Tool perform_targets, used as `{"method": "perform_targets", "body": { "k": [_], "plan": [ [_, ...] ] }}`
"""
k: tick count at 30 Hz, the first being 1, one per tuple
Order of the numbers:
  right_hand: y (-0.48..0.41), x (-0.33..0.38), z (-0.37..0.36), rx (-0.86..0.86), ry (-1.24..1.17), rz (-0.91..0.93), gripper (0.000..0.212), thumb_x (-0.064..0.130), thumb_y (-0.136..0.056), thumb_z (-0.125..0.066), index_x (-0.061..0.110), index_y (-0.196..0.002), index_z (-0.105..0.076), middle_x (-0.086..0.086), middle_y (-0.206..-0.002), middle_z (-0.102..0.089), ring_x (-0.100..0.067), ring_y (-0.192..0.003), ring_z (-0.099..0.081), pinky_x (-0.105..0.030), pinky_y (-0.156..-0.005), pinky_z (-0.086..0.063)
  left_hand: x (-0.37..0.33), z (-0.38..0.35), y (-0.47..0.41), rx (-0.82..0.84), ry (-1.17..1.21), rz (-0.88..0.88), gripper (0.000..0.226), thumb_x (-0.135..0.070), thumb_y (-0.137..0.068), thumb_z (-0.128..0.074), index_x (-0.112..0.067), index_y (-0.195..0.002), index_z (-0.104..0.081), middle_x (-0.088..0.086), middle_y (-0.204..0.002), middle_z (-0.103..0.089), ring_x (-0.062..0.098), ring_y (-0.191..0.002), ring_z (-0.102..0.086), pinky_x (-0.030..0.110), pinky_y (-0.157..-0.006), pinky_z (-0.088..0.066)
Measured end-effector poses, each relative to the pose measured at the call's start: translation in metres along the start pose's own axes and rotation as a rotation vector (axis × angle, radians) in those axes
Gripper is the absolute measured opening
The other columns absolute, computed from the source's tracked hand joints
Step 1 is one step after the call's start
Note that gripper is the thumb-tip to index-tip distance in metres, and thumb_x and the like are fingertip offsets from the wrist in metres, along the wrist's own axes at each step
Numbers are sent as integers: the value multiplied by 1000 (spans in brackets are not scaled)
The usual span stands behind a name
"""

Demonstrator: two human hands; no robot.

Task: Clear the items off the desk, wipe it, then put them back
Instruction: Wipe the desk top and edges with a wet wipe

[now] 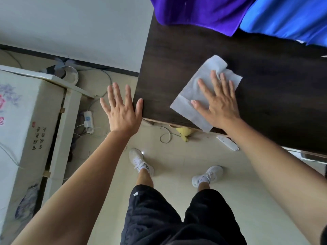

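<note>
A dark brown desk (177, 55) fills the upper right of the head view. A white wipe (192, 87) lies flat on it near the front left corner. My right hand (217, 101) presses down on the wipe with fingers spread flat. My left hand (122, 110) hovers open just off the desk's left corner, its thumb touching the desk's edge, holding nothing. The desk surface around the wipe is bare.
Purple cloth (203, 11) and blue cloth (286, 16) lie over the desk's far side. A white bed frame with a flowered mattress (26, 124) stands at left. Power strips (88, 121), cables and a yellow object (184, 132) lie on the tiled floor.
</note>
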State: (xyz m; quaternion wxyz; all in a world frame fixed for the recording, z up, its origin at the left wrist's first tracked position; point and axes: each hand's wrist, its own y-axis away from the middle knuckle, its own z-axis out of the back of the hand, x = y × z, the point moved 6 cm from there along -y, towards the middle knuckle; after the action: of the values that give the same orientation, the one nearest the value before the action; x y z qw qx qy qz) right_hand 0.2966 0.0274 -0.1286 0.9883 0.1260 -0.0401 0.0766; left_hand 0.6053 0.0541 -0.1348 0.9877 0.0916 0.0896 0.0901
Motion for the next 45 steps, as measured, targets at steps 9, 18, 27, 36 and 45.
{"method": "perform_targets", "body": {
  "k": [9,18,27,36,45],
  "plan": [
    [-12,65,-2,-103,-102,-202,76,73,-96,-20,35,-161,-8,-14,-168,7,-42,-153,7,-63,-121,0,-2,5,-9,-2,7,-7,70,-62,-100,-14,-22,-158,-13,16,-166,1,30,-153,7,60,-120,1],
    [-11,93,-6,-47,-84,179,74,74,-95,-25,40,-160,-12,-7,-169,3,-32,-155,8,-54,-123,3,-18,16,-26,-37,31,104,72,-62,-99,-17,-23,-159,-13,13,-166,0,28,-153,6,58,-119,0],
    [7,24,-5,-51,-17,69,78,77,-93,-20,38,-160,-11,-9,-169,5,-36,-155,6,-58,-123,-1,7,5,-19,-49,124,172,77,-69,-96,-21,-23,-157,-15,12,-166,-1,26,-153,5,57,-120,-1],
    [-54,192,-5,31,7,235,76,73,-93,-26,38,-159,-17,-12,-168,10,-39,-154,11,-60,-121,7,69,20,-4,-78,105,271,74,-65,-97,-20,-22,-157,-13,12,-166,1,26,-153,6,57,-120,0],
    [-40,158,-5,-15,-21,239,77,74,-94,-17,37,-161,-7,-10,-169,10,-33,-155,12,-54,-123,2,26,30,-29,-78,33,102,74,-64,-98,-22,-21,-158,-11,13,-166,1,28,-153,5,59,-119,0]
  ]
}}
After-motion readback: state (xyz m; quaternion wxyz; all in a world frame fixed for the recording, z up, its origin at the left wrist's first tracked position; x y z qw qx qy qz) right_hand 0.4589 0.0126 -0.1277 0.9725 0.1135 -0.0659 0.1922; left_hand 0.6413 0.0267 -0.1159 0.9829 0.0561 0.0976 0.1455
